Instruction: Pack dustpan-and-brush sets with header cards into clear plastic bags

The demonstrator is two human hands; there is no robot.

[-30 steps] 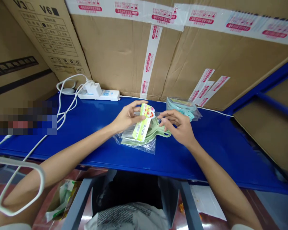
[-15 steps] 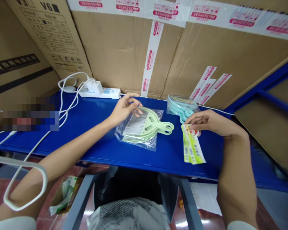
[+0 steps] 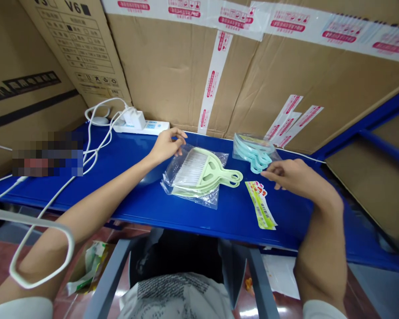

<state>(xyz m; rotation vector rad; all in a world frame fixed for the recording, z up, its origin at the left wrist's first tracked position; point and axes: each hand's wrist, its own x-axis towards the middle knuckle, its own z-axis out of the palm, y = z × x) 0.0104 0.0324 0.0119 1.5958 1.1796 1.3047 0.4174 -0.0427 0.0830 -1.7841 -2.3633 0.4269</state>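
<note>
Presently, the green dustpan set [image 3: 219, 177] lay flat near the middle of the blue table [image 3: 226, 225], handles pointing right, a clear plastic bag [image 3: 212, 200] spreading past its rim; whether the bag wrapped the pan or lay beneath could not be told. Bare tabletop ran from the bag's lower edge to the table's front edge, and a gap parted the handle tips from the printed label [image 3: 262, 206], which slanted with its lower end near that front edge. The left hand [image 3: 169, 144] hung just beside the bag's upper left edge, fingers loosely bent and slightly parted. The right hand [image 3: 289, 175] hovered just above and right of the label, near the turquoise set's [image 3: 251, 149] handles, fingers curled together; whether their tips touched anything could not be told. The cardboard wall [image 3: 173, 79] rose close behind the turquoise set.
</note>
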